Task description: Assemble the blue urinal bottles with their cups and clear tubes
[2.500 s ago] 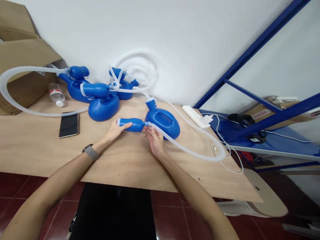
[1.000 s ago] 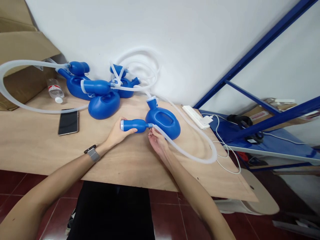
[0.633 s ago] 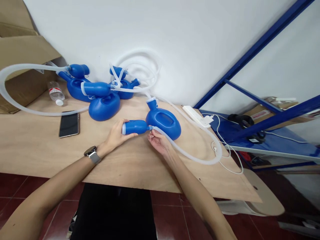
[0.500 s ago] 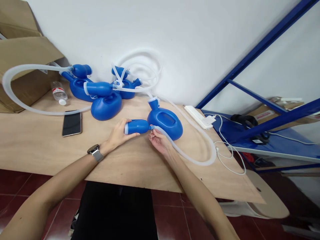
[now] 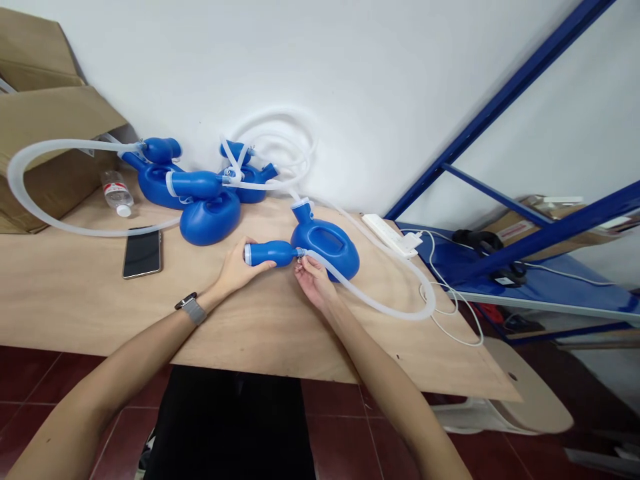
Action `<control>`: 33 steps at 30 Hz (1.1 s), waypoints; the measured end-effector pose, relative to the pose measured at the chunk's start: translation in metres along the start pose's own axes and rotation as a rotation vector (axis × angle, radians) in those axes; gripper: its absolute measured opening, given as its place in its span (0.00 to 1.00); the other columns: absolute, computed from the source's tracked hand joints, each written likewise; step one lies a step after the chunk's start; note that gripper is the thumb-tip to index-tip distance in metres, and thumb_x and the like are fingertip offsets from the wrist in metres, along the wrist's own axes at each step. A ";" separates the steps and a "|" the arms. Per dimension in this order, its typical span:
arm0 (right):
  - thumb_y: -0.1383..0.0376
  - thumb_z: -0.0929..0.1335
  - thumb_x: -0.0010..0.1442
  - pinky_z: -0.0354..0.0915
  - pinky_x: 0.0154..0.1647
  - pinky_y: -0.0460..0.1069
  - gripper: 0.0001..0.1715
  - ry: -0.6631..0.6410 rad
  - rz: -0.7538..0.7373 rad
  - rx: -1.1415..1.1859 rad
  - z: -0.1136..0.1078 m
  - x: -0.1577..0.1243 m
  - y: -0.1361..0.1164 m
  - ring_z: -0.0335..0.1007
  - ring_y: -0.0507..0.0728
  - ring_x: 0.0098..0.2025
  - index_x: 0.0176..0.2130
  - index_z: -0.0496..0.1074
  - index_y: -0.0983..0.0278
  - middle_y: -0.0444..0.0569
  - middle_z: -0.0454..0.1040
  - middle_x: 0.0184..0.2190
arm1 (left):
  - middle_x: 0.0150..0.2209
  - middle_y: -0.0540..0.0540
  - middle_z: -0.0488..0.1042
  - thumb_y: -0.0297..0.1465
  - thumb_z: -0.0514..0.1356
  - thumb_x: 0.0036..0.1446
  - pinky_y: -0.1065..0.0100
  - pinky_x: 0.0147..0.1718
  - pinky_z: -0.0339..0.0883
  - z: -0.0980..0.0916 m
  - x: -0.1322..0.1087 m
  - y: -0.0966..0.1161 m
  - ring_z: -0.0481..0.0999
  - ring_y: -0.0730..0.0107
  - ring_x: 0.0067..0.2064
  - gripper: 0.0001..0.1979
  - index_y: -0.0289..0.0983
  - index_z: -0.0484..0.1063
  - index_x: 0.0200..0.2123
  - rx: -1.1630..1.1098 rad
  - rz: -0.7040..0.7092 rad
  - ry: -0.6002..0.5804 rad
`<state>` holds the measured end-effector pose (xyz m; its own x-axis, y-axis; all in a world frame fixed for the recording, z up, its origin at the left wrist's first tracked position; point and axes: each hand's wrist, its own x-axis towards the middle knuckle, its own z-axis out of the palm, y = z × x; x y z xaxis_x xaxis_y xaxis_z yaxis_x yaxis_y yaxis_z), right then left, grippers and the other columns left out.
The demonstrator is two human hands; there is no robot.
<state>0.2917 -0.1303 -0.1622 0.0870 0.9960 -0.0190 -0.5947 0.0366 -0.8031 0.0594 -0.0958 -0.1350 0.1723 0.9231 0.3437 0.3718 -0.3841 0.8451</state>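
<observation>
My left hand is wrapped around a blue plastic urinal funnel, which lies sideways with its pale rim to the left. At the funnel's narrow right end, my right hand pinches a small metal hose clamp where the translucent hose joins. From there the hose loops right and back to the neck of a blue urinal bottle, standing just behind my right hand. The fingertips partly cover the clamp.
Several more blue urinal bottles with funnels and coiled hoses stand at the back left. A phone, a water bottle and a cardboard box are at the left. A power strip with cables lies right, beside a blue shelf rack.
Both hands keep hold of the funnel and its hose joint, with the funnel turned slightly. The hose loop has risen a little at its right end. The view has shifted slightly.
</observation>
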 end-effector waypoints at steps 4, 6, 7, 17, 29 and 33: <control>0.67 0.82 0.55 0.72 0.37 0.45 0.10 -0.003 0.020 0.005 0.002 0.000 -0.006 0.68 0.50 0.31 0.34 0.81 0.60 0.40 0.72 0.27 | 0.46 0.44 0.80 0.54 0.76 0.48 0.57 0.49 0.70 0.002 0.000 0.004 0.80 0.52 0.49 0.32 0.41 0.72 0.47 -0.005 0.008 0.000; 0.68 0.81 0.57 0.71 0.36 0.45 0.09 -0.016 0.033 0.002 0.001 -0.001 -0.009 0.68 0.50 0.31 0.34 0.80 0.60 0.40 0.71 0.27 | 0.47 0.43 0.80 0.53 0.77 0.48 0.57 0.51 0.70 0.001 0.000 0.006 0.80 0.51 0.50 0.32 0.41 0.72 0.47 0.020 0.049 0.014; 0.68 0.81 0.58 0.72 0.36 0.45 0.09 -0.022 0.040 0.003 0.000 -0.001 -0.011 0.68 0.50 0.30 0.34 0.80 0.60 0.40 0.71 0.27 | 0.47 0.43 0.80 0.53 0.77 0.48 0.56 0.52 0.70 0.000 0.001 0.007 0.80 0.51 0.50 0.32 0.41 0.72 0.47 0.032 0.073 0.019; 0.61 0.82 0.59 0.79 0.40 0.49 0.10 0.051 0.186 0.123 -0.004 0.001 -0.002 0.76 0.54 0.35 0.38 0.82 0.58 0.44 0.79 0.31 | 0.50 0.41 0.81 0.54 0.76 0.50 0.55 0.52 0.71 -0.003 -0.001 -0.004 0.81 0.48 0.51 0.34 0.40 0.72 0.50 0.103 0.156 0.022; 0.69 0.83 0.52 0.77 0.37 0.42 0.14 0.126 0.161 0.073 -0.008 0.000 -0.001 0.75 0.48 0.32 0.40 0.84 0.60 0.41 0.81 0.32 | 0.48 0.42 0.81 0.55 0.77 0.48 0.54 0.52 0.73 0.000 -0.007 -0.004 0.81 0.49 0.50 0.35 0.40 0.73 0.49 0.071 0.104 -0.014; 0.69 0.84 0.51 0.74 0.35 0.41 0.16 0.054 0.185 0.039 -0.010 -0.002 -0.004 0.73 0.48 0.31 0.40 0.84 0.61 0.41 0.79 0.30 | 0.49 0.41 0.82 0.54 0.77 0.49 0.54 0.52 0.74 0.000 -0.008 -0.007 0.82 0.49 0.51 0.35 0.40 0.73 0.50 0.089 0.135 -0.014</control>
<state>0.3020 -0.1330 -0.1646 0.0156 0.9803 -0.1968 -0.6350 -0.1423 -0.7593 0.0553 -0.1008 -0.1439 0.2388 0.8628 0.4456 0.4236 -0.5055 0.7517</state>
